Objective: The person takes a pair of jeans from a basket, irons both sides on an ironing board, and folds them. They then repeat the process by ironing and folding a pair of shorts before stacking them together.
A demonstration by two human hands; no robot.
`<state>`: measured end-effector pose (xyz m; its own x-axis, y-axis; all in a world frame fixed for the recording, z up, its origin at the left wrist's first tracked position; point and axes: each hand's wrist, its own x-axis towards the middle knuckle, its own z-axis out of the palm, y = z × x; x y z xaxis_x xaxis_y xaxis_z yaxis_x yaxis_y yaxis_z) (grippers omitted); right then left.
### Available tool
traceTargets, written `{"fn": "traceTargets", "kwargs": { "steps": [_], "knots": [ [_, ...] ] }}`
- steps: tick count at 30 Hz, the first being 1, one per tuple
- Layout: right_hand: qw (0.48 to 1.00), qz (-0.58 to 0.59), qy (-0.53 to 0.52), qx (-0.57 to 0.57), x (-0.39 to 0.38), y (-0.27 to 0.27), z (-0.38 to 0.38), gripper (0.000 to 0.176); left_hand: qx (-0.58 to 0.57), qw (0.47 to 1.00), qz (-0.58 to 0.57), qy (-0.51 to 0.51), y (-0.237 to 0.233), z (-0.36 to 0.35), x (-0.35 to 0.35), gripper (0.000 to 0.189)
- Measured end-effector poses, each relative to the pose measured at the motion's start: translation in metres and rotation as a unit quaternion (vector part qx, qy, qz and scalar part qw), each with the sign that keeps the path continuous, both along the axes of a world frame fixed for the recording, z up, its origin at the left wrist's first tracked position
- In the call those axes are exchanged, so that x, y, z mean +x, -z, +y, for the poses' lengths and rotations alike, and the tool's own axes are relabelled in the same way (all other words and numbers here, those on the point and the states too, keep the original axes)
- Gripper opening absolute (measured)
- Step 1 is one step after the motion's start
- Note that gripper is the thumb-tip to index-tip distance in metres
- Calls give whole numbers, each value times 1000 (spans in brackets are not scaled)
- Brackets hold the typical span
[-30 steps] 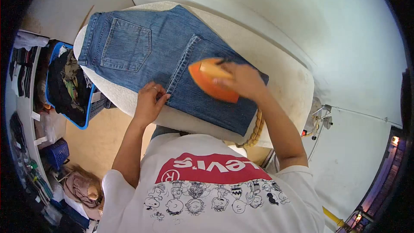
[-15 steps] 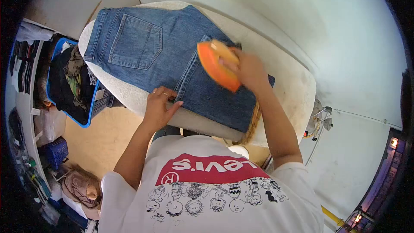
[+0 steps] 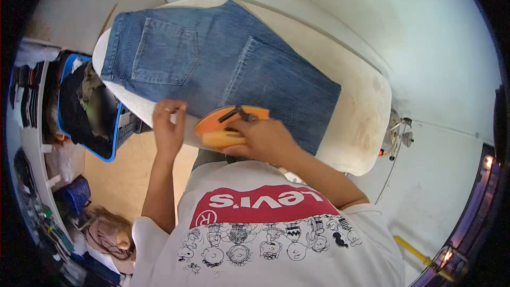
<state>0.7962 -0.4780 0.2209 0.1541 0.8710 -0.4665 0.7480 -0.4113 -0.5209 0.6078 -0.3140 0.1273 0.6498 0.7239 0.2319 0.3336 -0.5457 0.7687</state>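
Observation:
My right hand (image 3: 265,139) is wrapped round the handle of an orange iron (image 3: 219,120), which sits at the near edge of the jeans with its nose pointing left. Folded blue jeans (image 3: 212,64) lie along a pale ironing board (image 3: 366,111), the waistband at the left end and a back pocket (image 3: 166,50) facing up. One leg is folded back, its hem (image 3: 239,69) crossing the middle. Just off the near edge of the jeans, my left hand (image 3: 169,130) is raised, fingers loosely bent and nothing visible in them. A ring shows on one finger.
A blue-rimmed basket (image 3: 113,146) heaped with dark clothes stands to the left of the board. Shelves with folded clothes (image 3: 29,101) line the far left. A pale wall (image 3: 340,16) runs behind the board. Cloth (image 3: 109,236) lies at lower left.
The iron has come from the far side of the leg toward my body and turned to point left. My left hand has lifted from the hem and shifted left. The leg's fabric lies flatter.

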Motion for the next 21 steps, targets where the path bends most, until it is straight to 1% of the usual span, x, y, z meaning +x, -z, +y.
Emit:
{"fn": "traceTargets", "kwargs": {
  "steps": [1, 2, 3, 4, 6, 7, 8, 9, 10, 11, 13, 14, 16, 17, 18, 19, 20, 21],
  "knots": [
    [1000, -4, -9, -10, -5, 2, 0, 64, 9, 999, -19, -27, -3, 6, 3, 2],
    [1000, -9, -16, -21, -7, 4, -2, 62, 38, 999, -11, -24, -4, 12, 6, 4],
    [1000, -6, 0, 23, -4, 8, -5, 60, 43, 999, -14, -18, -7, 19, 10, 4],
    [999, -10, 19, 23, 1, 5, -12, 60, 46, 999, -16, -11, -11, 24, 14, 4],
    [998, -27, 50, -8, 12, -3, -31, 63, 101, 995, -21, 9, -26, 32, 22, 4],
    [998, -28, 62, -10, 19, -9, -46, 63, 92, 995, -30, 21, -30, 36, 21, 4],
    [994, -41, 98, -41, 27, -16, -68, 64, 89, 995, -30, 31, -28, 40, 18, 4],
    [987, -54, 131, -71, 34, -23, -90, 66, 89, 996, -23, 21, -26, 44, 14, 5],
    [983, -61, 159, -66, 41, -23, -115, 67, 90, 996, -15, 8, -24, 48, 10, 5],
    [978, -68, 186, -61, 46, -17, -142, 68, 78, 997, 1, 0, -23, 51, 7, 6],
    [968, -75, 220, -95, 56, 5, -193, 69, 69, 998, 14, -4, -17, 55, 3, 7],
    [968, -74, 223, -94, 56, 10, -208, 69, 59, 998, 23, -12, -16, 57, 5, 8],
    [951, -72, 295, -55, 53, 12, -222, 66, 74, 997, 25, -11, -16, 55, 18, 7],
    [951, -72, 296, -52, 55, 13, -224, 66, 96, 995, 15, 20, -12, 56, 29, 6],
    [947, -76, 310, -14, 59, 6, -217, 63, 120, 992, 4, 45, -12, 58, 39, 5],
    [943, -76, 322, 22, 63, 3, -210, 59, 126, 990, 17, 57, -21, 55, 54, 5],
    [946, -71, 316, 29, 69, 4, -205, 59, 137, 987, 14, 80, -25, 56, 69, 5],
    [929, -73, 364, 10, 80, 6, -200, 57, 148, 984, 12, 102, -27, 60, 84, 6]
  ]
}}
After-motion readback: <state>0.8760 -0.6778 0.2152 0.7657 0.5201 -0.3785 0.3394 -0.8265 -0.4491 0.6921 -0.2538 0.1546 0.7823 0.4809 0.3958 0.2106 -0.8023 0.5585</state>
